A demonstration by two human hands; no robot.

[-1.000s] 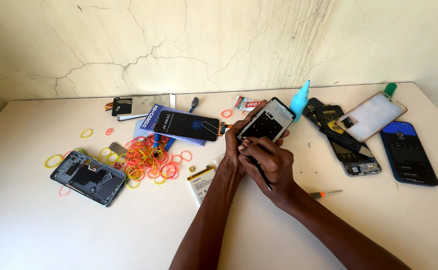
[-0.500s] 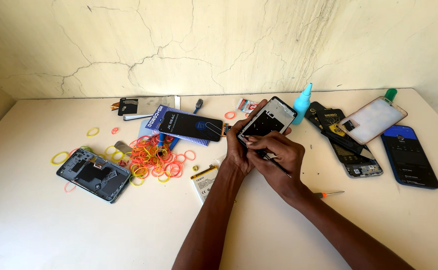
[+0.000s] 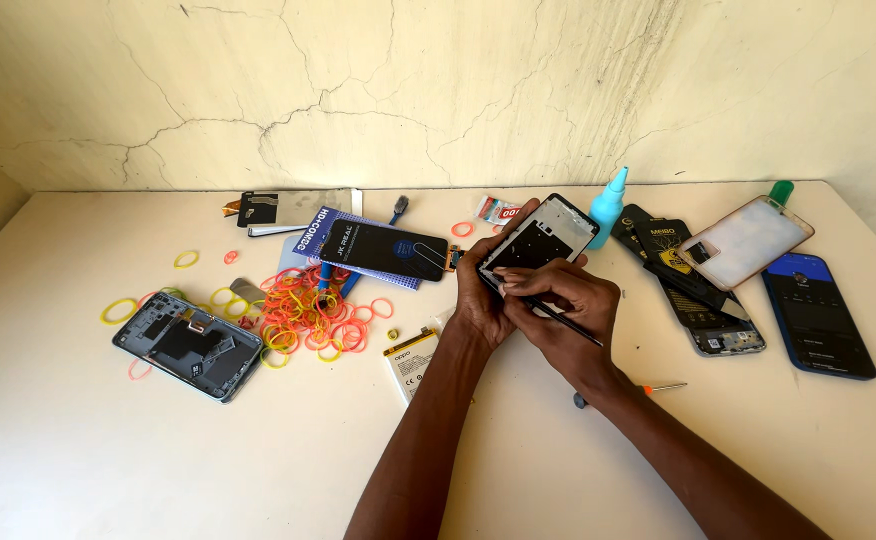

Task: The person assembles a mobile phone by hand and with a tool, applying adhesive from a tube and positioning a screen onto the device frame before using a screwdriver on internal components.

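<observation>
Barely shifted since before: left hand (image 3: 480,300) gripping phone frame (image 3: 538,240) right of rubber bands (image 3: 303,315); right hand (image 3: 558,305) pinching thin tool (image 3: 558,318), probably tweezers. Light, stiff, fragile; best held by edges.

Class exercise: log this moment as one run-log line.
left hand: holds phone frame tilted | right hand: thin dark tool at frame's lower edge | nearby: rubber bands, battery, blue bottle
</observation>
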